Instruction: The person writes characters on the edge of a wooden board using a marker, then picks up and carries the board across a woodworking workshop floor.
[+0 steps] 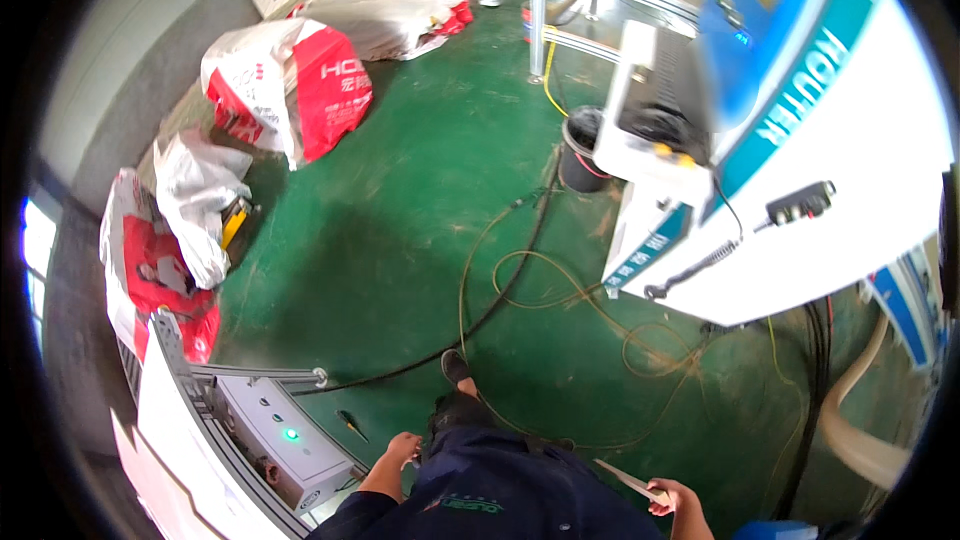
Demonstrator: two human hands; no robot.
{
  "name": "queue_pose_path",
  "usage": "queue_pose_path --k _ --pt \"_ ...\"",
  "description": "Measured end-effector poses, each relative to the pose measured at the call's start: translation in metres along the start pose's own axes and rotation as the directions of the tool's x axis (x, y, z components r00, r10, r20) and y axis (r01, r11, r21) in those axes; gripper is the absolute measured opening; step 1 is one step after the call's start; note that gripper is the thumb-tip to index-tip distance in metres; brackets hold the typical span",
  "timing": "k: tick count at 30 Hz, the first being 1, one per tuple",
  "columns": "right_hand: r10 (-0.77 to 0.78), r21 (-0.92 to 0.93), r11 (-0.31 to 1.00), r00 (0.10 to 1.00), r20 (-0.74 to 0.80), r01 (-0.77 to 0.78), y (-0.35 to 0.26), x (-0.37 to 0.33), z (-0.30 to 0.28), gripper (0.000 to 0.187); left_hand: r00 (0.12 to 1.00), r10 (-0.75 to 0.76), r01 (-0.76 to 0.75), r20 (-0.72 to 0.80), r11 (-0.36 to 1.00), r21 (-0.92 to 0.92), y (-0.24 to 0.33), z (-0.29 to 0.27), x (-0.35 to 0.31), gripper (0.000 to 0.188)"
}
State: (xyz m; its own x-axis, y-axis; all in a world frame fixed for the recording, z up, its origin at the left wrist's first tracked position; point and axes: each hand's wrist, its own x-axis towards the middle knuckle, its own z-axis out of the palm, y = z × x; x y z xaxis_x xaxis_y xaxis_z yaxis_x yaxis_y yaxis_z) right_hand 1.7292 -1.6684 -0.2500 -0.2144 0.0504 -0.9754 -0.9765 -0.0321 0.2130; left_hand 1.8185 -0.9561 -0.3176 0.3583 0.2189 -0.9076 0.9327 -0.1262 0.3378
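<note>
My right hand (672, 498) is closed round one end of a thin, pale, pointed strip (622, 478). The strip slants up and left in front of my dark jacket, and its material is not clear. At my left side, my left hand (404, 447) has its fingers curled in. Whatever those fingers may hold is too small to make out. Nearest to that hand is a light grey control box (280, 435) with a lit green button, set in a metal frame. A small dark tool (352, 426) lies on the floor between them.
A black cable (500, 310) and a looped thin hose (535, 265) cross the green floor. Large red-and-white sacks (330, 90) line the left wall. On the right stand a white-and-blue machine (800, 230) and a dark bucket (580, 165); a thick beige hose (840, 430) curves below.
</note>
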Motion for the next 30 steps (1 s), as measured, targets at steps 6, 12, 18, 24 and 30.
queue_pose_path --k 6,12,18,24,30 --pt "-0.283 -0.233 0.933 0.959 0.002 0.276 -0.226 -0.123 0.195 0.034 0.968 0.252 -0.245 0.013 0.923 0.297 0.011 -0.102 0.096 0.026" --pt "-0.688 -0.010 0.704 0.685 0.240 0.711 -0.386 -0.168 0.318 0.039 0.962 0.186 -0.210 -0.199 0.972 -0.102 0.169 -0.211 0.129 0.024" --pt "-0.570 -0.383 0.746 0.819 0.056 0.545 -0.514 -0.145 0.384 0.028 0.939 0.275 -0.312 -0.206 0.933 -0.179 0.309 -0.268 0.182 0.021" --pt "-0.725 -0.470 0.621 0.687 -0.040 0.628 -0.698 -0.040 0.448 0.049 0.967 0.154 -0.202 -0.204 0.949 -0.243 0.387 -0.313 0.224 0.026" --pt "-0.574 -0.882 0.348 0.816 0.069 0.319 -0.881 -0.066 0.508 0.058 0.991 -0.003 -0.024 -0.133 0.979 -0.200 0.452 -0.362 0.254 0.023"
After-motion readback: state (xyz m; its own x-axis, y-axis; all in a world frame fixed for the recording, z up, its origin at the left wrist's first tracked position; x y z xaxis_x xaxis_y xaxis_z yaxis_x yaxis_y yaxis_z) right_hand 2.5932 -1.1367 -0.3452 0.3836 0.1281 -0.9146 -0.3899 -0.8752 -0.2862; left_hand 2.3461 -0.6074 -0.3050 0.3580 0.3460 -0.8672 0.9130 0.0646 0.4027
